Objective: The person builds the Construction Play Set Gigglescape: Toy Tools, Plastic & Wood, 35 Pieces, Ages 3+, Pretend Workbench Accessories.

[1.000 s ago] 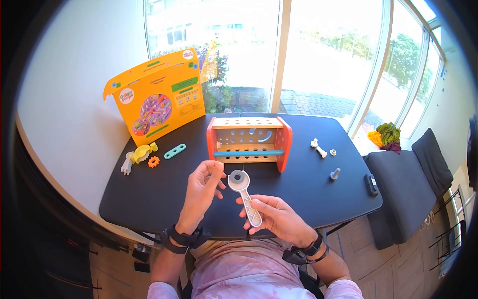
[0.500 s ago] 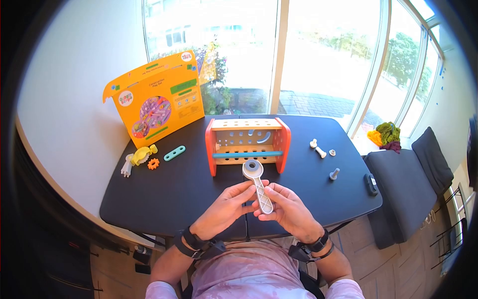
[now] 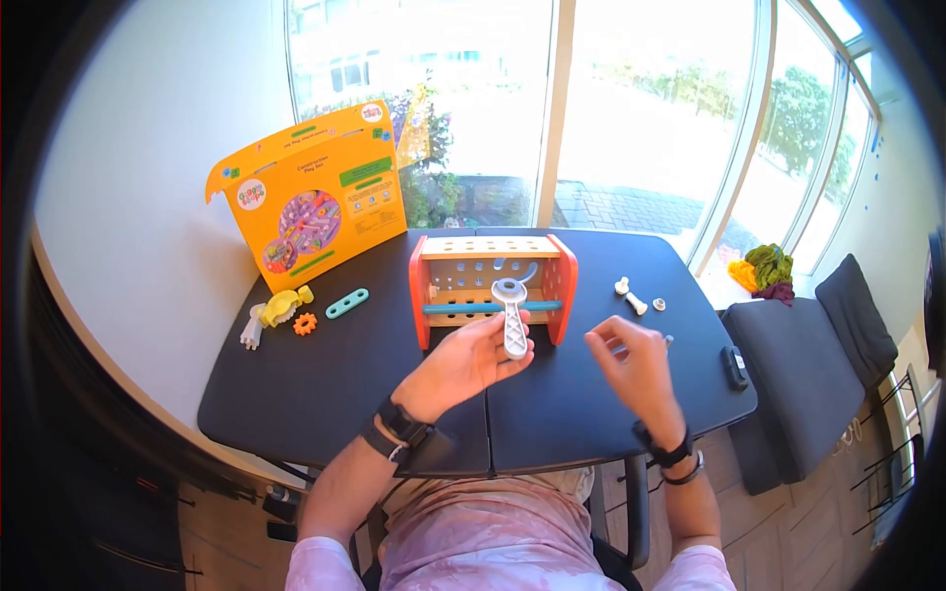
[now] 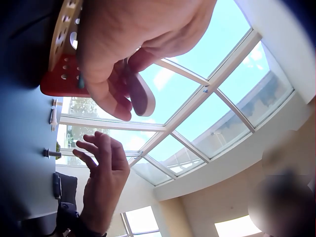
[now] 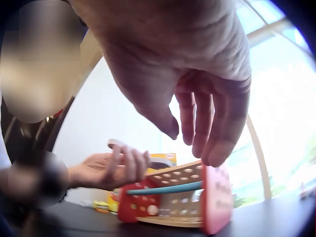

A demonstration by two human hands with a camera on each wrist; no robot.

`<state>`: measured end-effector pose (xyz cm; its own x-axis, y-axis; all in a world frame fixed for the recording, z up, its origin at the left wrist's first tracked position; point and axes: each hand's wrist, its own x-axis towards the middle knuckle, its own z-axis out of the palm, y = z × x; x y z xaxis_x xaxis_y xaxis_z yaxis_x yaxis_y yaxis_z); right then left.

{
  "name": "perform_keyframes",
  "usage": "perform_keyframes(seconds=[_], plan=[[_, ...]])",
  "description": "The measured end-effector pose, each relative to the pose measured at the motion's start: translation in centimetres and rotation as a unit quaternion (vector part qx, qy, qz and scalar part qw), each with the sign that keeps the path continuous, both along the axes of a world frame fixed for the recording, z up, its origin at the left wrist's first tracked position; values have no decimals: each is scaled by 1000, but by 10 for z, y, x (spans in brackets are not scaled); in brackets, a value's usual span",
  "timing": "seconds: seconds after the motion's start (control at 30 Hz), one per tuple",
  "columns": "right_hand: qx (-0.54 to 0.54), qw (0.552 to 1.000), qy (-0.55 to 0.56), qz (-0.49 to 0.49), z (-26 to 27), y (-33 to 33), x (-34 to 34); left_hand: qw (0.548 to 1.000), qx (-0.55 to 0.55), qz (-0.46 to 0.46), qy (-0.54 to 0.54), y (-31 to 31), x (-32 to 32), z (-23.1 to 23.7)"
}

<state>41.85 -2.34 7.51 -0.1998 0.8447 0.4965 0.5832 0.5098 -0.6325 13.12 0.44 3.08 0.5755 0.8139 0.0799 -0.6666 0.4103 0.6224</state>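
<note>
The right hand (image 3: 636, 362) has released the white wrench (image 3: 514, 330), fingers loosely bent and empty, while the left hand (image 3: 455, 369) pinches it before the toy workbench (image 3: 458, 280), open space between hands, inside the table's (image 3: 296, 384) near edge.

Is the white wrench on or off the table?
Off: the left hand holds the wrench up; the left wrist view shows its handle against the windows.

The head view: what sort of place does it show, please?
Probably a lounge or sunroom, though home or shared building I cannot tell: tall windows face greenery, and a dark grey cushioned seat stands beside the black table.
</note>
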Motion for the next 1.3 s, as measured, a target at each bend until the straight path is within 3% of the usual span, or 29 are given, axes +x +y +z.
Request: perform_keyframes(seconds=[0.03, 0.13, 0.27, 0.37, 0.57, 0.77, 0.87, 0.97, 1.17, 1.3], plan=[[68, 995, -74, -25, 1, 9, 15, 1000, -5, 3, -3, 8, -1, -1], [105, 970, -210, -53, 3, 30, 61, 999, -22, 6, -27, 32, -1, -7], [55, 951, -303, -44, -4, 47, 104, 999, -34, 26, -26, 51, 1, -3], [69, 909, -404, -72, -18, 45, 112, 998, -46, 1, -37, 64, -1, -5], [1, 886, -459, -65, -42, 63, 125, 995, -78, -11, -57, 70, 3, 2], [9, 911, -409, -48, -30, 61, 120, 997, -74, 23, -9, 50, -7, 6], [28, 952, -306, 0, -11, 48, 100, 997, -59, 28, 42, 26, -29, 3], [22, 967, -224, 114, 3, 38, 72, 989, -22, 52, 136, -13, -51, 8], [-9, 940, -223, 257, 0, 31, -4, 961, 13, 61, 269, -69, -88, 3], [55, 919, -283, 270, -48, 51, -53, 963, 12, 72, 259, -80, -98, -3]])
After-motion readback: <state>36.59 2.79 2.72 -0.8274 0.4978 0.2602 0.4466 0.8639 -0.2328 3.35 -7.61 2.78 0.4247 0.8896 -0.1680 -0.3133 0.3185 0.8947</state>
